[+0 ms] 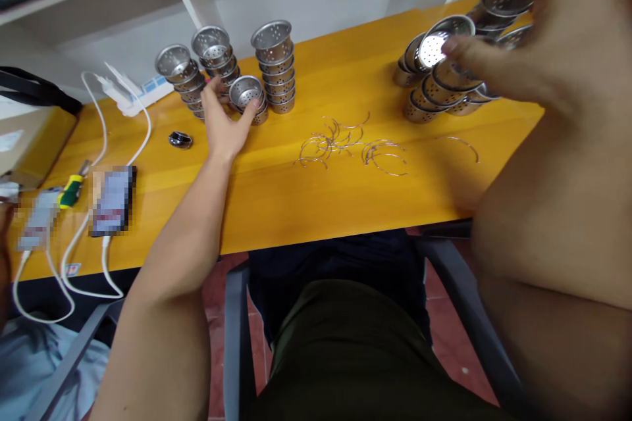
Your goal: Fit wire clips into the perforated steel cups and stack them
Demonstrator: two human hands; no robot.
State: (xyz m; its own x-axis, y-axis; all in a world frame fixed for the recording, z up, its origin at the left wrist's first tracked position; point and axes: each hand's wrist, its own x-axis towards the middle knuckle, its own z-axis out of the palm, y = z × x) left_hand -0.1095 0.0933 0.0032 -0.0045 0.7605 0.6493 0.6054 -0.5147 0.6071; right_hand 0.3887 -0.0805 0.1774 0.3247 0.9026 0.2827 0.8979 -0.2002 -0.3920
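My left hand (pixel 226 126) is closed round a short stack of perforated metal cups (pixel 248 97) standing on the table, thumb on the near side. Three taller stacks of the same cups (pixel 279 66) stand beside and behind it. At the upper right my right hand (pixel 548 46) is blurred, its thumb against a cluster of tilted, nested perforated cups (pixel 437 89). Its other fingers are partly hidden by the cups, so I cannot tell whether it grips one. Thin curved metal wires (pixel 333 139) lie in a loose heap between my hands.
A single curved wire (pixel 464 141) lies nearer the right cups. To the left are a small black object (pixel 180 139), two phones (pixel 112 200) on white cables, a yellow-green screwdriver (pixel 72 191), a power strip (pixel 148 95) and a cardboard box (pixel 37 138). Another person's sleeve (pixel 39 355) shows lower left.
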